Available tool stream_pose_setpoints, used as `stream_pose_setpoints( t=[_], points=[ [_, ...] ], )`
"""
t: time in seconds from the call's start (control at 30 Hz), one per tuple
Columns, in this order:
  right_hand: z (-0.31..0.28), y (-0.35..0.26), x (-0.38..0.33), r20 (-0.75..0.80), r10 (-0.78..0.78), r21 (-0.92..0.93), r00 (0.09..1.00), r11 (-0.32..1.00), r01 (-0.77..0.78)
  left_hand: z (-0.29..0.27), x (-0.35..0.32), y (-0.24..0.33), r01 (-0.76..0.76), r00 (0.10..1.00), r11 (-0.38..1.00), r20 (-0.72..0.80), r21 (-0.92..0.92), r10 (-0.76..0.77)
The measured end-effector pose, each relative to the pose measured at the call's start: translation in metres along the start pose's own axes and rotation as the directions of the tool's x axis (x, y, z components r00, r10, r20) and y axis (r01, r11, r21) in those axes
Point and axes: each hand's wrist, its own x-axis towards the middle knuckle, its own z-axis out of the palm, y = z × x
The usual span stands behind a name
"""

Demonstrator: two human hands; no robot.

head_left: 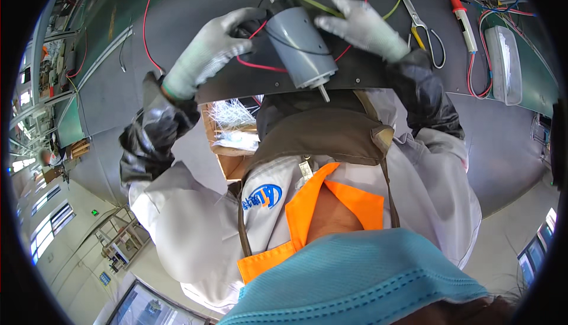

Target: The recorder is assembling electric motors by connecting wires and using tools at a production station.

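A grey cylindrical motor (299, 44) lies tilted on the dark worktop, its metal shaft pointing toward me and its black end facing away. My left hand (216, 44), in a whitish glove, is at the motor's left side. Its fingers curl around something dark that I cannot make out, beside a red wire (260, 66). A thin black wire crosses the motor's body. To the motor's right, my right hand (361, 26) is open, with gloved fingers apart. A yellow-green wire (319, 4) runs from the black end to behind its fingers.
Scissors (419, 23) with a yellow handle part lie to the right. Beyond them are a red-and-white pen-shaped tool (464, 26) with leads and a clear plastic tray (506, 67). Another red wire (146, 26) lies left. Below the worktop edge, a cardboard box (228, 165) holds white strips.
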Motion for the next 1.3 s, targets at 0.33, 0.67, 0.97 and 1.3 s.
stream_pose_setpoints(
  t=[0.33,0.67,0.97,1.3],
  points=[
    [0.021,-0.067,-0.093,0.631,0.265,0.702,0.729,0.204,-0.682,0.055,-0.012,-0.026,-0.217,0.932,0.825,-0.361,-0.522,0.017],
    [0.034,-0.098,-0.09,0.533,0.525,0.689,0.663,0.186,-0.701,-0.04,-0.099,-0.003,0.364,0.914,0.715,-0.082,0.597,-0.397],
    [0.013,-0.071,-0.083,0.284,0.526,0.361,0.802,0.716,-0.598,0.067,-0.021,-0.095,-0.318,0.739,0.835,-0.434,0.449,0.515],
    [0.022,-0.055,-0.084,0.076,0.453,0.767,0.888,0.543,-0.342,0.054,-0.002,-0.06,-0.197,0.93,0.913,-0.226,0.357,0.289]
  ],
)
